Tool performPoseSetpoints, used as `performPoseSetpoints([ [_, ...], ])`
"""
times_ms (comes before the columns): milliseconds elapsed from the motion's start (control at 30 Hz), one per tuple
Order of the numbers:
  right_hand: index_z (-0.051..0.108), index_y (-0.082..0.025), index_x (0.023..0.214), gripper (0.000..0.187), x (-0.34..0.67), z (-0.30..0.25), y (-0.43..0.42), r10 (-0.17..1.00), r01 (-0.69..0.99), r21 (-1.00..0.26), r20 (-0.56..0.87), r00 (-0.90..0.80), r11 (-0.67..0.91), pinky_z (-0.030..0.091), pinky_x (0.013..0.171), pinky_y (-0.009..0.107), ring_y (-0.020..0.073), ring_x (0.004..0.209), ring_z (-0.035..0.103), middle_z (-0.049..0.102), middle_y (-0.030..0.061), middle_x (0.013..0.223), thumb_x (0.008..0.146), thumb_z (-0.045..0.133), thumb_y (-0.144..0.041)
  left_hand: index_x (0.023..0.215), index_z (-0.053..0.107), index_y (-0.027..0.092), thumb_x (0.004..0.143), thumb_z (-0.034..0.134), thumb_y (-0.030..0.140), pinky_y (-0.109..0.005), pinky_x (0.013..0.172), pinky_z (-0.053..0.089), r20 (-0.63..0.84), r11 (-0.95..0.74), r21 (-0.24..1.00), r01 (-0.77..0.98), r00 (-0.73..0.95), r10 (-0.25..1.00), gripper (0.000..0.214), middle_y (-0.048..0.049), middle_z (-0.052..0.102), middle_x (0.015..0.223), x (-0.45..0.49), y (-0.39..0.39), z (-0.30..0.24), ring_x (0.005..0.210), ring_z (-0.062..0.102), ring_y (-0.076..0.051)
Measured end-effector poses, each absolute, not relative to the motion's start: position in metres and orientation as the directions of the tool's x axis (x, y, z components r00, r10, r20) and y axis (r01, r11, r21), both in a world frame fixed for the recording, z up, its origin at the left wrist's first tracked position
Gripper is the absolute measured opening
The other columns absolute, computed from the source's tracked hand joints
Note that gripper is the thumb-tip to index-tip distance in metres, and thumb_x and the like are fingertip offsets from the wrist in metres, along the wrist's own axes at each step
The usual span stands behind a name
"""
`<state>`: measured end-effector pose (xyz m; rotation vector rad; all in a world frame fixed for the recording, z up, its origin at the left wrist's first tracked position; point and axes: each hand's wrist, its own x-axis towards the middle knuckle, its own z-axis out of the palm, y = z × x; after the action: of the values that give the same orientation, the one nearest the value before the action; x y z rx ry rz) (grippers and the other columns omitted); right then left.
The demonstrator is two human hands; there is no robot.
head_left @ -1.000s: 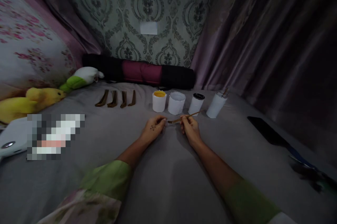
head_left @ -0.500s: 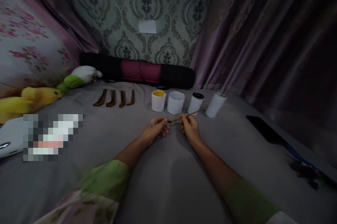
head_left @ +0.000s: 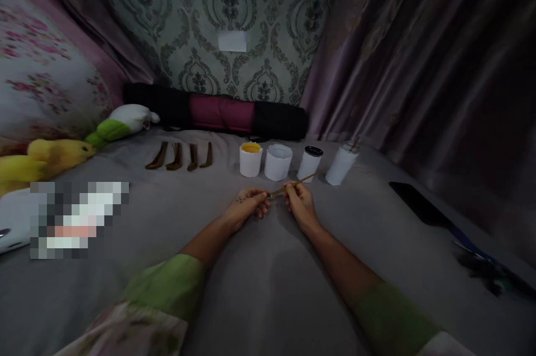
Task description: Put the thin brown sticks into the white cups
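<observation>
My right hand point(head_left: 299, 203) is closed round a thin wooden paintbrush point(head_left: 304, 180) whose handle points up and right toward the cups. My left hand point(head_left: 247, 205) rests on the grey sheet with its fingers curled at the brush's dark tip; what it pinches is too small to make out. Just beyond the hands stands a row of white paper-wrapped cups: one with yellow paint point(head_left: 250, 159), an empty-looking white one point(head_left: 278, 162), one with a dark top point(head_left: 310, 163) and a taller one point(head_left: 342, 164).
Several brown curved pieces point(head_left: 180, 156) lie in a row at the back left. A black and maroon bolster point(head_left: 218, 112) runs along the wall. Yellow and green plush toys point(head_left: 62, 149) sit at left, a dark flat object point(head_left: 421, 210) at right.
Both hands stay together at the brush; my left fingers curled in slightly. The view shifted a little to the right.
</observation>
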<state>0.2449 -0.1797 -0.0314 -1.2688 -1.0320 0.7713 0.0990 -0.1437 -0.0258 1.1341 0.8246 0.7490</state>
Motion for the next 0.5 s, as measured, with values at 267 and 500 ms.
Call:
performPoseSetpoints([
  [267, 0.054, -0.016, 0.083, 0.028, 0.2442, -0.0341, -0.1773, 0.922, 0.068, -0.986, 0.167, 0.349, 0.152, 0.026, 0.036, 0.019, 0.0065, 0.041, 0.038, 0.046, -0.0046, 0.056, 0.073, 0.049, -0.042, 0.087, 0.054, 0.009, 0.077, 0.047, 0.007, -0.016, 0.037, 0.037, -0.190, 0.253, 0.965, -0.066, 0.491, 0.850, 0.013, -0.0014, 0.059, 0.061, 0.0993, -0.1454, -0.0237, 0.042, 0.050, -0.005],
  [500, 0.053, -0.015, 0.083, 0.029, 0.2457, -0.0361, -0.1762, 0.928, 0.063, -0.990, 0.141, 0.345, 0.127, 0.027, 0.034, 0.017, 0.0057, 0.040, 0.038, 0.048, -0.0036, 0.057, 0.073, 0.050, -0.042, 0.085, 0.053, 0.009, 0.076, 0.046, 0.007, -0.016, 0.036, 0.037, -0.198, 0.259, 0.964, -0.063, 0.481, 0.854, 0.011, -0.0016, 0.058, 0.060, 0.0992, -0.1438, -0.0257, 0.043, 0.050, -0.006],
])
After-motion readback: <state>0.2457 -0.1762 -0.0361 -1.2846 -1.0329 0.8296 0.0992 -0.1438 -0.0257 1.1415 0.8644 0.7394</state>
